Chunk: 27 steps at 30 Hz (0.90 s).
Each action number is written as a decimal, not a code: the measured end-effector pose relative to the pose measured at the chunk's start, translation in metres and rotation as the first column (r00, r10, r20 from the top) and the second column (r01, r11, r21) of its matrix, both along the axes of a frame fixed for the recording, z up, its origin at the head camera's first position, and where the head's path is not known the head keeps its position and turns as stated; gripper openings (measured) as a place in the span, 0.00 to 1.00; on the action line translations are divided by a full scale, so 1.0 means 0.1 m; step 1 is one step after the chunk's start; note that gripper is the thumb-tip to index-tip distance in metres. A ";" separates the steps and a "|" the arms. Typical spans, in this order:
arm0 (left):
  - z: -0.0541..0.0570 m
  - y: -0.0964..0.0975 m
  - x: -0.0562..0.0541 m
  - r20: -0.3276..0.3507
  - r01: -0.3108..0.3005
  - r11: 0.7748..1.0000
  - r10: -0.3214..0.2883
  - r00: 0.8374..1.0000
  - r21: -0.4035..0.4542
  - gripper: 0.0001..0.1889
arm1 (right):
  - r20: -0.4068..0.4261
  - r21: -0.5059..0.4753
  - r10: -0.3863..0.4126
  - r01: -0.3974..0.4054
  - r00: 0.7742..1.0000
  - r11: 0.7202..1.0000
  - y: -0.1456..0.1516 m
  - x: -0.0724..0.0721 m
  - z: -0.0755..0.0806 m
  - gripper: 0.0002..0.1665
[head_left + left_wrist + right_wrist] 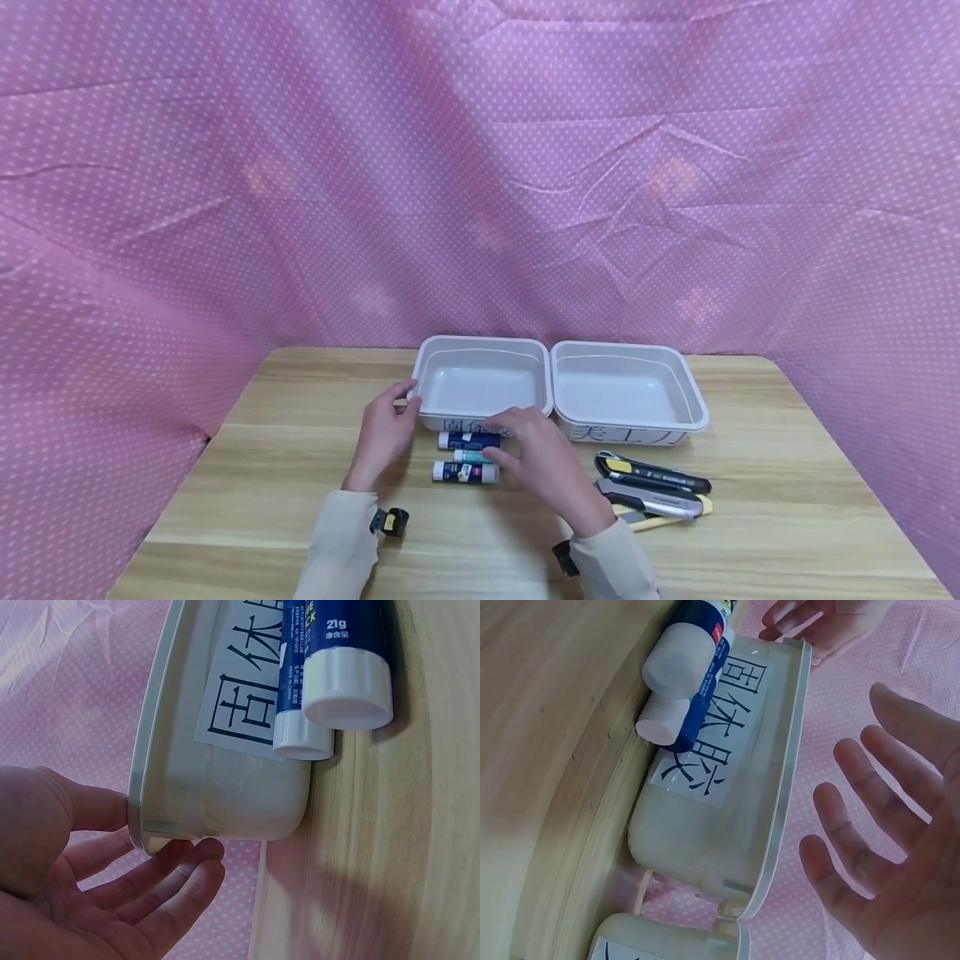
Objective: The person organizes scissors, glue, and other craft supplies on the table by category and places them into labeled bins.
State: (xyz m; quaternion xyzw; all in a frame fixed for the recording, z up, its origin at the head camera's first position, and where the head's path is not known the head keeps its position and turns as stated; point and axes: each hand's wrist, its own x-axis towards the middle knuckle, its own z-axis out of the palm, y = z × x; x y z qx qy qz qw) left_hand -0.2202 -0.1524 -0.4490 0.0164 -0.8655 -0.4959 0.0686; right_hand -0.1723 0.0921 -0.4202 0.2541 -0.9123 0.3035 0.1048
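Left hand (385, 433) and right hand (532, 458) extended forward

The left forearm (337, 542) and right forearm (613, 562) slant inward; the left thumb (101, 808) stands apart from gently bent left fingers (184, 907), and the right fingers (877, 793) fan out, lightly curved

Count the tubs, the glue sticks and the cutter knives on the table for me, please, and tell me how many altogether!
Tubs: 2
Glue sticks: 3
Cutter knives: 3, one partly hidden
Total: 8

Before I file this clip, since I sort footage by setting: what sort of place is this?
Probably a small staged recording booth: pink dotted cloth hangs behind and on both sides of a wooden table, which bears labelled boxes and glue sticks.
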 end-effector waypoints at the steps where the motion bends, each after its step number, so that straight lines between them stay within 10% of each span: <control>1: 0.00 0.00 0.00 -0.002 0.001 1.000 -0.001 1.000 -0.001 0.22 | -0.002 0.008 0.004 -0.004 1.000 1.000 0.00 0.00 0.00 0.19; 27: 0.01 0.01 -0.02 -0.011 0.009 1.000 -0.009 1.000 0.020 0.23 | 0.032 0.204 0.038 -0.044 0.999 0.978 -0.13 -0.04 -0.21 0.20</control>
